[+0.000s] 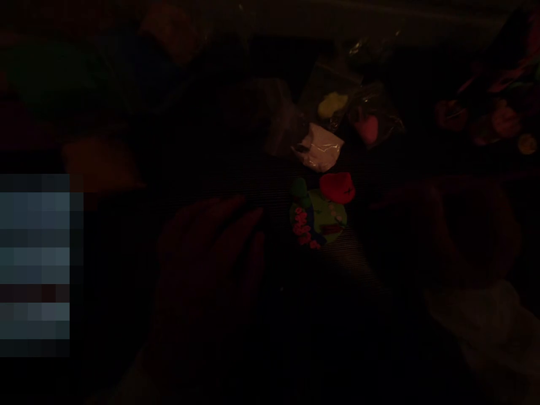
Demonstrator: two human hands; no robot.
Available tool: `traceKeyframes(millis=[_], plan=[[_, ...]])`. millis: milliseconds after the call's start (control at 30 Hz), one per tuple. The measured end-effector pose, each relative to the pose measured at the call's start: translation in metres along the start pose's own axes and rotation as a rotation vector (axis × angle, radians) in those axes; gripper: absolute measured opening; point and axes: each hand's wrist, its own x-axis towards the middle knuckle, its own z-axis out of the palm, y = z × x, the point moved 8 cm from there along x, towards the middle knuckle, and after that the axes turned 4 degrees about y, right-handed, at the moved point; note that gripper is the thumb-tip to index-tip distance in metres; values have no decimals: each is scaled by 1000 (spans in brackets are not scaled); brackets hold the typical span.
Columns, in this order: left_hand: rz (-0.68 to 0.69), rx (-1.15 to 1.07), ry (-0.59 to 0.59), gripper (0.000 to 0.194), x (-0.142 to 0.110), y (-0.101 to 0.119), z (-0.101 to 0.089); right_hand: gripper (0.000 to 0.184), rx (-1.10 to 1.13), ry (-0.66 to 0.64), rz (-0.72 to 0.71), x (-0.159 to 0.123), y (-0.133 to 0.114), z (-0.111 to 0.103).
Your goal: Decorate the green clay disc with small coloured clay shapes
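Note:
The scene is very dark. My left hand (211, 247) lies on the dark surface with its fingers stretched out, left of a small round clay picture (324, 216). That flat piece is green and blue, with pink flower-like bits along its left side. A red clay lump (337, 187) sits against its upper edge, and a dark green lump (298, 190) at its upper left. To the right, my right hand (476, 236) shows only as a dim curved outline above a pale sleeve (485, 315). Shadow hides its fingers and anything in them.
Beyond the clay picture lie a white clay packet (324, 147), a clear bag with yellow clay (332, 106) and one with pink clay (368, 128). Dim coloured packets (101, 163) fill the upper left. Several small round items (505, 121) are at the upper right.

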Motion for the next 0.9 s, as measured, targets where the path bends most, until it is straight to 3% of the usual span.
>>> traceKeyframes(millis=[100, 300, 400, 567, 733, 900], plan=[[-47, 29, 7, 23, -3, -11, -12, 23, -157, 57, 33, 5, 10, -5], [-108, 53, 5, 17, -18, -33, -26, 40, -480, -176, 35, 8, 28, 14], [-84, 100, 3, 16, -24, -37, -25, 38, -543, -166, 9, 9, 28, 15], [-26, 82, 16, 21, -26, -26, -23, 35, -511, -263, -42, 10, 27, 24], [89, 6, -81, 18, -30, 3, -12, 32, -460, -208, -47, 10, 26, 21], [90, -44, -154, 14, -37, 14, 1, 31, -424, -198, -78, 8, 26, 21]])
